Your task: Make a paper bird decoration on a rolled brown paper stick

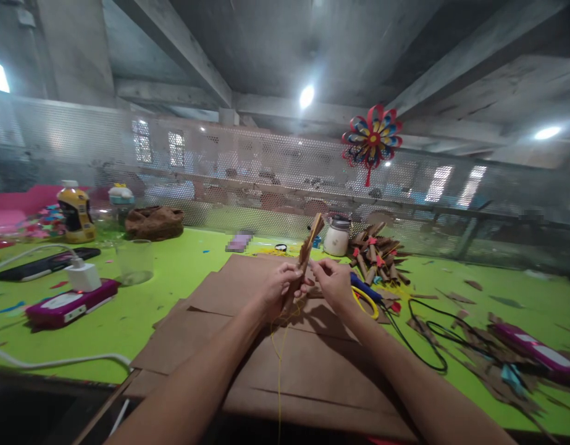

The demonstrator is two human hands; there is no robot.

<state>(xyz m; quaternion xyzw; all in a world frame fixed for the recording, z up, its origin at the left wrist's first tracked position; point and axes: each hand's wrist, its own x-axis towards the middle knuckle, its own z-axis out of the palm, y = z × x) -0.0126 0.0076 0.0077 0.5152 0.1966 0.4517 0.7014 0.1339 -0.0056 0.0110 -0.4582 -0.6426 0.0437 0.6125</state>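
Observation:
My left hand (281,285) is closed around a folded strip of brown paper (309,242), which stands up tilted to the right with a ragged edge. My right hand (333,281) is pinched close against the right side of that paper; what sits between its fingertips is too small to make out. Below the hands a thin yellow thread (280,358) loops and hangs down toward the front edge. Both hands are above overlapping brown paper sheets (210,309) spread on the green table (173,259).
Right of my hands lie yellow-handled scissors (365,303), a blue-handled tool (365,287) with a black cord (433,364), and a pile of brown paper rolls (377,253). A lidded jar (337,238) stands behind. Leftward are a plastic cup (134,262), a purple box (71,304) and a bottle (76,213).

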